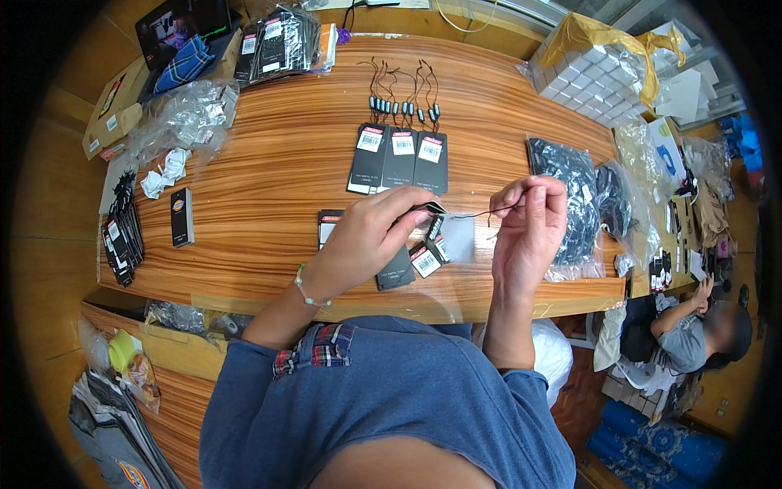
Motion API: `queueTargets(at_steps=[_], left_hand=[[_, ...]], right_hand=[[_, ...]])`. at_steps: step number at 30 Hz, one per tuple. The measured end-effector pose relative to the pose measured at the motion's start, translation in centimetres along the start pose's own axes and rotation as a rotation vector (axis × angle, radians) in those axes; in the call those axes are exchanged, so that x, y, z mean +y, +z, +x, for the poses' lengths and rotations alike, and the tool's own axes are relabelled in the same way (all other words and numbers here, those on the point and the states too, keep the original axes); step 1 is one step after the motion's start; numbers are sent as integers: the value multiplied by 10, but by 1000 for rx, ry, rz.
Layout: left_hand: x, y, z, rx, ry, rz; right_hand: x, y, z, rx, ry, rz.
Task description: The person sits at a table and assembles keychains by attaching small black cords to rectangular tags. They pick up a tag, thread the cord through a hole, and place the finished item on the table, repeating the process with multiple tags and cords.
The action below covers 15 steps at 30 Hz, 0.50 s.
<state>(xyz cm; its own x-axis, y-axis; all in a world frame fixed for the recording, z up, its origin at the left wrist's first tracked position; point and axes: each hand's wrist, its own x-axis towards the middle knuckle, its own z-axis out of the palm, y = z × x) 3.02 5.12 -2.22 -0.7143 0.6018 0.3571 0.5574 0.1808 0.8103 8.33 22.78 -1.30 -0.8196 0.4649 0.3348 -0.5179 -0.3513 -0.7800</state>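
Observation:
My left hand (pixel 371 232), with a beaded bracelet at the wrist, is closed on a dark hang tag (pixel 437 209), seen edge-on at the fingertips. From it a thin dark string (pixel 474 215) runs to my right hand (pixel 533 213), whose thumb and fingers pinch it. Below the hands lie more black hang tags (pixel 397 270) with white barcode stickers, partly hidden by my left hand, and a small clear plastic piece (pixel 461 238). Just beyond, three side-by-side rows of black tags (pixel 399 171) lie with their strings (pixel 405 106) stretched away.
On the left are a pile of black tags (pixel 124 236), a small black-faced stack (pixel 182 218) and crumpled white paper (pixel 165 173). Bagged tags (pixel 281 45) stand at the back. A bag of black strings (pixel 562 175) lies right, below wrapped white boxes (pixel 582 73). Another person (pixel 684 334) sits at far right.

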Motion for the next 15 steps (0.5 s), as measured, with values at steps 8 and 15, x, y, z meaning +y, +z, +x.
queueTargets(at_steps=[8, 15], left_hand=[[14, -22, 4, 134, 206, 403], [9, -23, 7, 66, 182, 295]], right_hand=[[18, 10, -16, 20, -70, -361], [27, 20, -22, -99, 261, -197]])
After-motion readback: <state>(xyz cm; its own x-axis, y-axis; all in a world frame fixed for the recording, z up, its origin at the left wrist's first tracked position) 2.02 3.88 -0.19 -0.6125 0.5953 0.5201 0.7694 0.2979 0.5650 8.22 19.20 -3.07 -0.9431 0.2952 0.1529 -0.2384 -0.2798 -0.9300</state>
